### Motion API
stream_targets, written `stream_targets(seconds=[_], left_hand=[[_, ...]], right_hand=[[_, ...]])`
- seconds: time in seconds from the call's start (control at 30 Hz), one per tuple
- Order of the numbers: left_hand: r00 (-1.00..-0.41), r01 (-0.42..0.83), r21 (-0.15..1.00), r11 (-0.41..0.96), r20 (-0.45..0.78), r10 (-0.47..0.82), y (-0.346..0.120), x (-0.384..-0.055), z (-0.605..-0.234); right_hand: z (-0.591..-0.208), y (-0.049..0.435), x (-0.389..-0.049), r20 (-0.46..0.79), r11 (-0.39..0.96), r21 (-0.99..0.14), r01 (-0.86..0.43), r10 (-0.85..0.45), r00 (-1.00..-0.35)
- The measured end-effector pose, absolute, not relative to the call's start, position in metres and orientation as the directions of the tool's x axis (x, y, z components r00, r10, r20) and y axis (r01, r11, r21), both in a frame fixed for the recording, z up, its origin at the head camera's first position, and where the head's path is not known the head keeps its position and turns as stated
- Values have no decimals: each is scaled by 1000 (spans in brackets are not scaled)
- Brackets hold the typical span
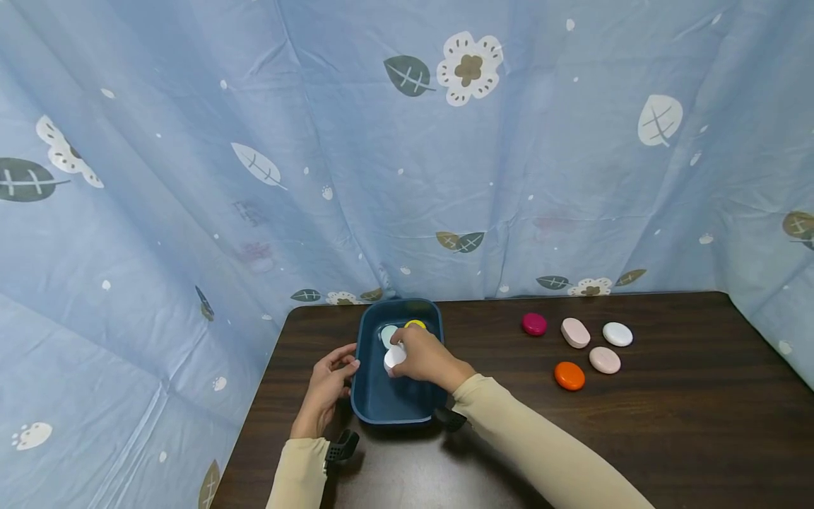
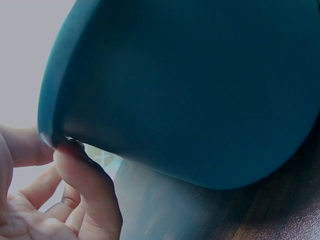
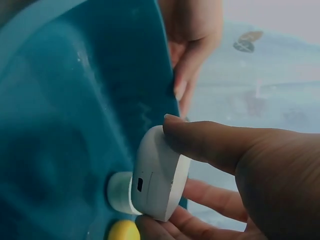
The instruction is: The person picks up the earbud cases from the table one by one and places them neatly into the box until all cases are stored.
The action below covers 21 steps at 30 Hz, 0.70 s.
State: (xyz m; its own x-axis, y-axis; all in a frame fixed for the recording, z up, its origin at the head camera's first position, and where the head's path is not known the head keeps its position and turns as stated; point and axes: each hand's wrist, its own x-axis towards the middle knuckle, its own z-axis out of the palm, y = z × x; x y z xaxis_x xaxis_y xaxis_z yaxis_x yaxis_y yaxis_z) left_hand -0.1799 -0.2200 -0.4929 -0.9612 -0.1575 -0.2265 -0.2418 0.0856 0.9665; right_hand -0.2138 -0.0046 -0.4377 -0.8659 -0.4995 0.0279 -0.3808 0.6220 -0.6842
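Note:
A dark blue plastic tub [image 1: 394,410] stands on the table. Over it, my right hand [image 1: 425,357] grips a white earbud case [image 3: 159,175], which shows a small charging port in the right wrist view. My left hand [image 1: 327,389] pinches the tub's left rim between thumb and fingers, seen closely against the tub wall [image 2: 165,90] in the left wrist view. Inside the tub lie a pale green rounded piece [image 1: 386,335] and a yellow one [image 1: 416,324], both close to the right fingers and partly covered by that hand.
To the right on the dark wooden table [image 1: 687,424] lie several rounded pieces: a magenta one [image 1: 534,324], two pale pink ones, a white one [image 1: 617,334] and an orange one [image 1: 569,376]. A blue patterned curtain [image 1: 356,141] hangs behind and along the left.

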Motion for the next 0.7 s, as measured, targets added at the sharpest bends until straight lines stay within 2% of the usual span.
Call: stream_targets(seconds=[0.37, 0.7], left_hand=[[-964, -237, 967, 94, -222, -145, -220, -179, -492], [-961, -245, 966, 85, -230, -154, -221, -180, -495]], right_hand=[[-444, -19, -220, -62, 676, -659, -330, -486, -872], [-448, -25, -219, -88, 684, -664, -301, -471, -877]])
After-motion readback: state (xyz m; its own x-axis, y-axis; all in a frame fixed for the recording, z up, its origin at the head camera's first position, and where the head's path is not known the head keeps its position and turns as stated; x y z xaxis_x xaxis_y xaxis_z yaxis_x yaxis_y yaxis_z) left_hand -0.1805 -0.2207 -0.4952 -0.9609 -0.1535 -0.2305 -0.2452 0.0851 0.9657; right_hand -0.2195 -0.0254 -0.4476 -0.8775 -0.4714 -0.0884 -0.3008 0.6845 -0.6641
